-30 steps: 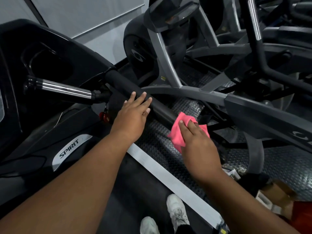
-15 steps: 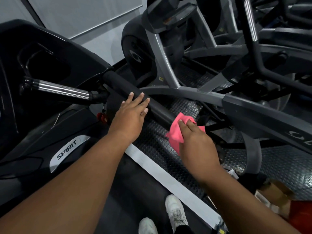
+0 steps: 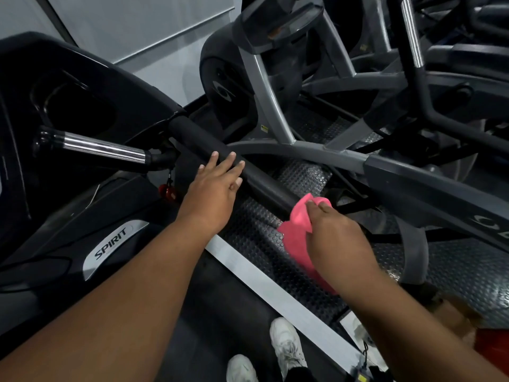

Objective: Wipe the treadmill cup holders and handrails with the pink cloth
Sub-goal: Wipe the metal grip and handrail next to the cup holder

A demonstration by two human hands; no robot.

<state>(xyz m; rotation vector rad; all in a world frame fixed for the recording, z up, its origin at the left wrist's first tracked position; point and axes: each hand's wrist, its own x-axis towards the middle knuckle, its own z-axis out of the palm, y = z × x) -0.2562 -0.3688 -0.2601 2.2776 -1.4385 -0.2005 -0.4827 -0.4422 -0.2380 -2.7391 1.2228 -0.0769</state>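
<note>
Very little has moved in the last second. The left hand (image 3: 213, 190) still lies flat on the black foam handrail (image 3: 261, 183) about halfway along it, fingers straight and slightly spread, holding nothing and only steadying. The right hand (image 3: 338, 241) stays at the handrail's free lower end, its fingers bent over the pink cloth (image 3: 297, 219) and holding it against that end. The one visible change is in the cloth. A second ago it was a compact bunch under the fingers, and now a longer tail of it hangs below the wrist toward the silver side strip (image 3: 275, 293) of the treadmill deck. The grip seems to have turned a little around the end of the bar instead of travelling along it. I take this to mean the wipe has reached the end of this handrail, with the cap being rubbed round. The stretch under and above the left hand would need a pass if it has not had one. The dark recess (image 3: 80, 111) in the console at the upper left, probably a cup holder, has nothing in it or touching it. The chrome grip bar (image 3: 102, 148) below that recess is also untouched by either hand, so a good part of the job looks to be still ahead.
</note>
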